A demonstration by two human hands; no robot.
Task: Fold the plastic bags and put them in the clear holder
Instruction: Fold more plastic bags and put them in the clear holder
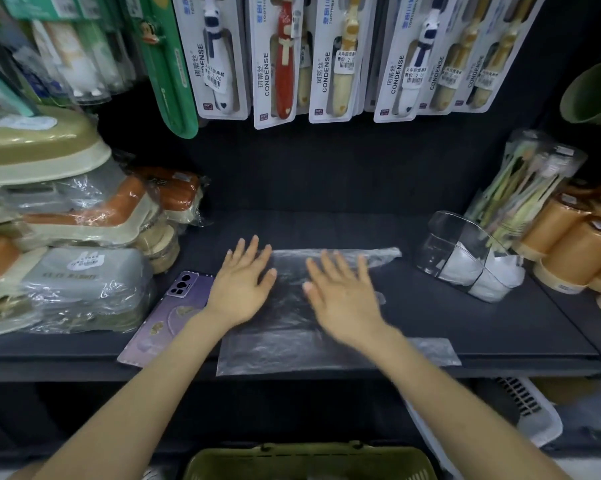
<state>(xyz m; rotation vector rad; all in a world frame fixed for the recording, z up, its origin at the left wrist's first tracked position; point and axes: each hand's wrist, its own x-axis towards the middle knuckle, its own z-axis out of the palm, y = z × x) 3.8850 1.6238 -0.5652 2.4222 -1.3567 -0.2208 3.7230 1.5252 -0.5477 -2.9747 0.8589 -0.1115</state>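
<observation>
- Head view: thin, crinkled, see-through plastic bag (275, 351) flat on matte black shelf (448, 317).
- Left hand (240, 285) and right hand (342, 296) press it, fingers straight.
- Curved clear holder (446, 242) nearby.

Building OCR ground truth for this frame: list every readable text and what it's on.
"CONDENSE": vertical, on the hanging toothbrush cards.
"可蒂丝": beside it, same cards.
"SOFT": badge at the cards' bottom corners.
"TOOTHBRU": cut off at the frame's top, same cards.
Price stickers: "2" readable; Chinese line and barcode too small.
Grey box: sticker and raised lettering blurred.
</observation>
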